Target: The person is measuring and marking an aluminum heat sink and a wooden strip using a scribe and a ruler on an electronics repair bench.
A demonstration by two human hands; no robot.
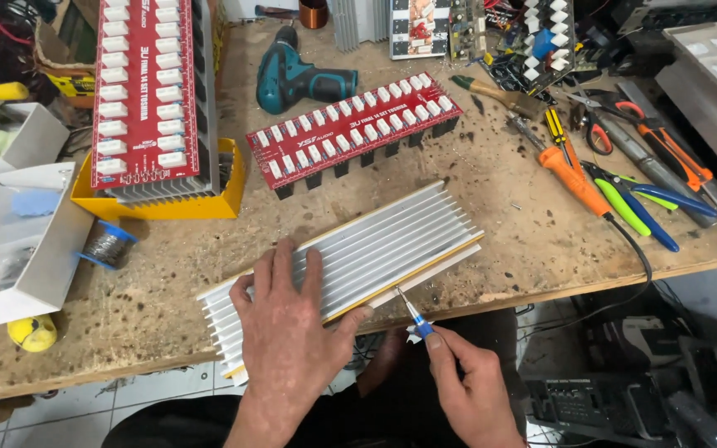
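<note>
I see my left hand (pixel 292 332) pressed flat, fingers spread open, on the finned aluminium heatsink (pixel 350 265) that lies at the near edge of the bench (pixel 508 207), partly overhanging it. The heatsink's long axis runs diagonally, from the near left up toward the far right. A thin yellow-edged strip (pixel 408 278) runs along its near long side. My right hand (pixel 470 386) sits just off the bench edge, fingers closed on a blue-handled scriber (pixel 412 315) whose tip touches that strip about midway along. So the heatsink lies up and to the left of the tool hand, and the right hand is the nearer one to the marked edge. Behind it rests a red circuit board (pixel 354 129) and, toward the right edge, an orange screwdriver (pixel 574 178).
</note>
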